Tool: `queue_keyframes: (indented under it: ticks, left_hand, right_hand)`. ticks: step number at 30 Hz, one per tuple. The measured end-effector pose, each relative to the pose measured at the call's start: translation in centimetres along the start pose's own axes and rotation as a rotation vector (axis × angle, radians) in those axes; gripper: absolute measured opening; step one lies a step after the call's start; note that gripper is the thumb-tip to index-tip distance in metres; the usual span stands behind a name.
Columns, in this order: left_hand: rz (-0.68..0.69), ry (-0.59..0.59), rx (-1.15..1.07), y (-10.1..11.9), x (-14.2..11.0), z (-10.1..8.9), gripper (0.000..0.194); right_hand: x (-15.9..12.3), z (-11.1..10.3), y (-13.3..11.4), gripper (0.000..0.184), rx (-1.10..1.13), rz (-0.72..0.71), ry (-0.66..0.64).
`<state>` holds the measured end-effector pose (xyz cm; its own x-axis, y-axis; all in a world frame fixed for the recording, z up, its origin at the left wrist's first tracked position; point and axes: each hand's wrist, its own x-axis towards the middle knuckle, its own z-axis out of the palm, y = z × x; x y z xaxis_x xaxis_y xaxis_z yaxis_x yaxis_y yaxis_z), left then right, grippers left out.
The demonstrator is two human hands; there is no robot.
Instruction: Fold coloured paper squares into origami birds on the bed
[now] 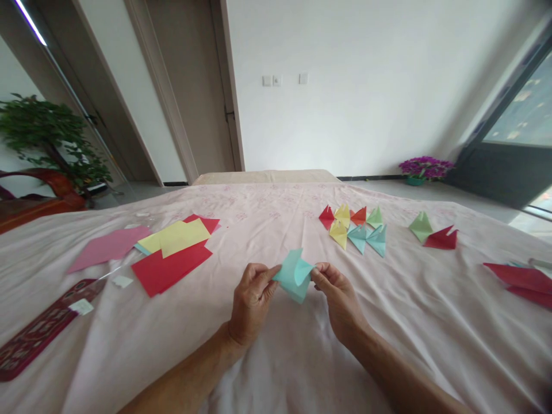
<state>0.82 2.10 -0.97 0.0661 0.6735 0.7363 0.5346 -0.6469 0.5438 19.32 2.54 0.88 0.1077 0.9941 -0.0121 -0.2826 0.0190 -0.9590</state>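
Note:
A light blue-green sheet of folding paper (293, 279), partly folded with a raised curved flap, is held just above the cloth between both hands. My left hand (255, 296) pinches its left corner between thumb and fingers. At the opposite corner, my right hand (338, 293) grips the paper the same way. Beyond the hands, to the right, several small folded paper shapes (338, 233) in red, yellow, green and blue stand in two rows. Farther right lie a green folded piece (420, 227) and a dark red one (442, 238).
Flat sheets lie at left: red (170, 270), yellow (185, 238) and pink (107, 247). A dark red patterned case (41, 330) rests nearer me, with white scraps (122, 281) beside it. Red paper (521, 282) is at the right edge. A wrinkled pink cloth (259, 230) covers the surface.

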Motion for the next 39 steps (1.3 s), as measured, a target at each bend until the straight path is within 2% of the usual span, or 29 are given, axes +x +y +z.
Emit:
queue_keyframes:
  ticks: [6, 9, 13, 18, 25, 29, 34, 39]
  left_hand:
    - [-0.244, 0.051, -0.217, -0.5, -0.4, 0.4, 0.013]
    - [-0.276, 0.028, -0.249, -0.6, -0.2, 0.4, 0.007]
    - [-0.325, 0.016, -0.278, -0.4, 0.0, 0.3, 0.008]
    - [-0.315, -0.009, -0.283, -0.3, 0.0, 0.2, 0.009]
    - [-0.198, -0.039, -0.24, -0.2, 0.0, 0.1, 0.007]
    - [-0.225, -0.057, -0.283, 0.2, -0.1, 0.3, 0.007]
    - [-0.295, -0.063, -0.322, 0.5, -0.3, 0.5, 0.008]
    - [-0.343, -0.05, -0.347, 0.7, -0.3, 0.4, 0.01]
  right_hand:
    - [0.3, -0.4, 0.5, 0.025, -0.001, 0.032, -0.004]
    - [0.3, -0.4, 0.5, 0.025, 0.006, 0.046, -0.008]
    - [0.3, -0.4, 0.5, 0.025, 0.019, 0.053, -0.005]
    - [0.3, -0.4, 0.6, 0.024, 0.031, 0.048, -0.001]
    - [0.3, -0.3, 0.4, 0.023, -0.001, 0.004, 0.004]
    - [0.0, 0.0, 0.1, 0.025, 0.037, -0.014, -0.003]
    - [-0.6, 0.6, -0.3, 0.029, 0.128, -0.022, -0.096]
    - [-1.1, 0.7, -0.4, 0.028, 0.061, -0.069, -0.151]
